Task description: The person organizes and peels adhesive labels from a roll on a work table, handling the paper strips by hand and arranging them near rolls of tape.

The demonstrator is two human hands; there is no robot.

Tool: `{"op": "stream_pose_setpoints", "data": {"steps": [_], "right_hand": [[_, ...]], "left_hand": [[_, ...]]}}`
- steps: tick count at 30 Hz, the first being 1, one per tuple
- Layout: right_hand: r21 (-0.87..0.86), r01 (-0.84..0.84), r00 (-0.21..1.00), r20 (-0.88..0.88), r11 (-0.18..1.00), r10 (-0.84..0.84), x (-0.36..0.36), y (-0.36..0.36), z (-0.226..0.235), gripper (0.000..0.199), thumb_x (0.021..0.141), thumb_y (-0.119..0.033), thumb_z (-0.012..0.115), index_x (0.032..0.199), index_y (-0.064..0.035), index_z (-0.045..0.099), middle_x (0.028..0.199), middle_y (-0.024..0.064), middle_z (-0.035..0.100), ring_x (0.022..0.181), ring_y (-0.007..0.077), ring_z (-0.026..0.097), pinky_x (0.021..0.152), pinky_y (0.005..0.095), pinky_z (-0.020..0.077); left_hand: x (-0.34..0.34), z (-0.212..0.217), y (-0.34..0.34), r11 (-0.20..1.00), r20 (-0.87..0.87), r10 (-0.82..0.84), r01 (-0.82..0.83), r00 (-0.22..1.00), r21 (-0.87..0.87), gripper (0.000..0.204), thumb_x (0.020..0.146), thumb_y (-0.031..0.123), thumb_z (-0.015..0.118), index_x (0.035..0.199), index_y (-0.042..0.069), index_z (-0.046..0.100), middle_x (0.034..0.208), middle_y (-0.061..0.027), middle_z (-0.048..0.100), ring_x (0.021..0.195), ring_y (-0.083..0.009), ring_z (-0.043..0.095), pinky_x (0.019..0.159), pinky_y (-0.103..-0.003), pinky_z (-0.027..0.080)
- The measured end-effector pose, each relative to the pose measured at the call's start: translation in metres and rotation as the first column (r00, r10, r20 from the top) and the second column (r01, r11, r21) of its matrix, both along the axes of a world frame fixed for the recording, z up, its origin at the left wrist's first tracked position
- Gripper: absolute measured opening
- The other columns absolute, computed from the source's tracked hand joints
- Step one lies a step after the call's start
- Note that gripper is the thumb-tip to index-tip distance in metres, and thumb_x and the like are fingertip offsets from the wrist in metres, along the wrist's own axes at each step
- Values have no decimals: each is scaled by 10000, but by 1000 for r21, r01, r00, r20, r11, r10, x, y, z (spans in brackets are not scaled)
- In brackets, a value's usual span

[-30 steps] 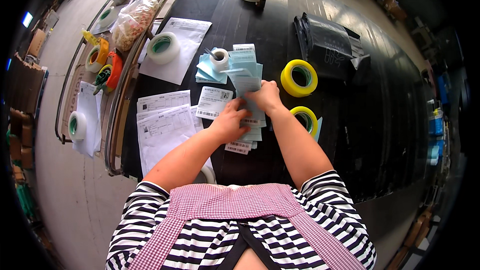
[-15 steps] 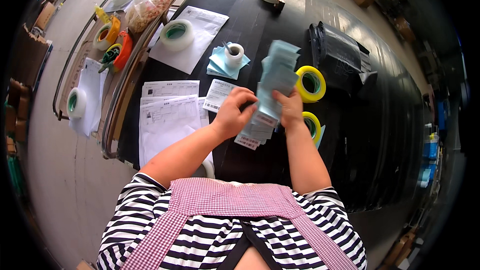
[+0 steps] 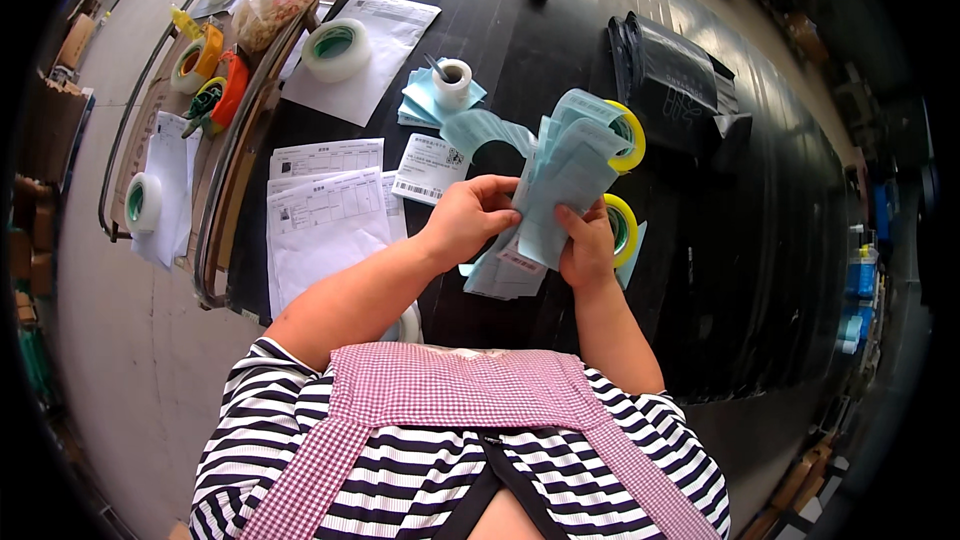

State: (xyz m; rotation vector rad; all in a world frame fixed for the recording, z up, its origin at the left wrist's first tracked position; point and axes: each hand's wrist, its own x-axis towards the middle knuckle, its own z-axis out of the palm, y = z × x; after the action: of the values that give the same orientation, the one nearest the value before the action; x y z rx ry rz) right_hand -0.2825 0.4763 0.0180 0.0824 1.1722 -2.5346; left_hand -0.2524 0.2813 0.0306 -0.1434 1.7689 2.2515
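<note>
Pale-blue fan-folded label strip (image 3: 572, 178), long axis near-left to far-right, sits between right hand (image 3: 589, 243), clasping its right side, and left hand (image 3: 468, 221), half-curled at its left edge, hold unclear.

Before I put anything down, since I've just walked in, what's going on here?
A person in a checked apron grips a bundle of pale blue label strips with the right hand. The left hand has its fingers at the bundle's left edge; whether they pinch it is unclear. One strip curls out leftward. Printed sheets lie to the left on the black table, and two yellow tape rolls, partly hidden, to the right.
</note>
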Motion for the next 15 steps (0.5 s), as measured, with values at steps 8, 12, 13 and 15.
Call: {"op": "stream_pose_setpoints", "data": {"steps": [8,12,13,15], "right_hand": [[109,21,1000,-1,994,-21,42,14,-12,403,863,57,627,1241,-40,528,1204,96,622,1116,228,596,1003,376,452],[182,45,999,-11,982,-43,45,18,-13,380,868,66,602,1233,-6,528,1186,113,632,1097,228,603,988,364,453],[216,60,998,4,975,-63,45,21,-12,386,869,61,605,1241,-6,526,1188,111,631,1095,229,603,982,364,457],[238,24,999,32,971,-33,45,31,-12,426,879,58,595,1288,-29,517,1233,84,623,1126,216,589,1013,367,431]], "left_hand": [[22,-6,13,999,142,-22,27,990,-32,348,801,-18,725,1119,-10,585,1010,-56,668,881,-116,631,777,-252,510],[27,-19,6,1000,195,-27,23,980,21,359,804,-9,732,1131,-2,585,1043,-62,665,923,-142,634,843,-290,515],[27,-20,2,996,193,-9,-9,981,90,355,811,-9,726,1136,-1,586,1052,-68,668,935,-149,639,857,-299,518],[26,-18,-11,984,184,-6,-27,983,179,335,837,-5,702,1153,5,592,1083,-84,674,968,-167,648,884,-321,524]]}}
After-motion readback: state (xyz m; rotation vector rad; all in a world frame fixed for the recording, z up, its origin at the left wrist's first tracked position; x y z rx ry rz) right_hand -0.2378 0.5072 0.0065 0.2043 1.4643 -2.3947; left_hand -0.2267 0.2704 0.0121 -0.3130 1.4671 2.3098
